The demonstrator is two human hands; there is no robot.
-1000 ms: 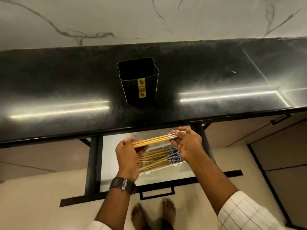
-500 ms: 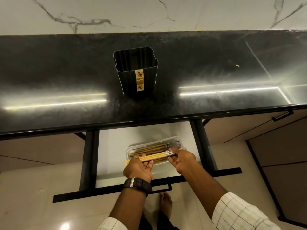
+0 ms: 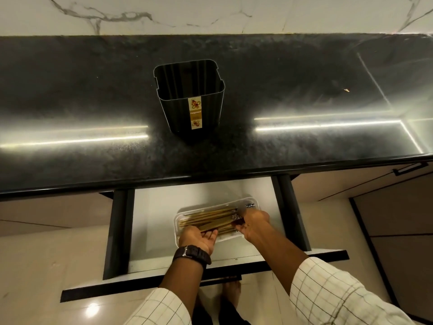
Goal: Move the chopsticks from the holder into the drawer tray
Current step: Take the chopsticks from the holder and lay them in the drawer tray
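chopsticks held low over the tray in the open drawer

the black desk (image 3: 70,90) fills the top half, with the open drawer (image 3: 161,205) at 6 o'clock below its edge. the dark holder (image 3: 206,106) stands upright at 12 o'clock. a clear tray (image 3: 176,219) lies in the drawer. the left hand (image 3: 198,238), at the tray's 7 o'clock, has its grip curled under a bundle of chopsticks (image 3: 210,219). the right hand (image 3: 254,222), at 3 o'clock, has its grip closed on their patterned ends.

Chopsticks (image 3: 210,218): ends hid under L hand (image 3: 196,238) & R hand (image 3: 254,222); both grips unclear. Holder (image 3: 206,113) label txt unreadable.
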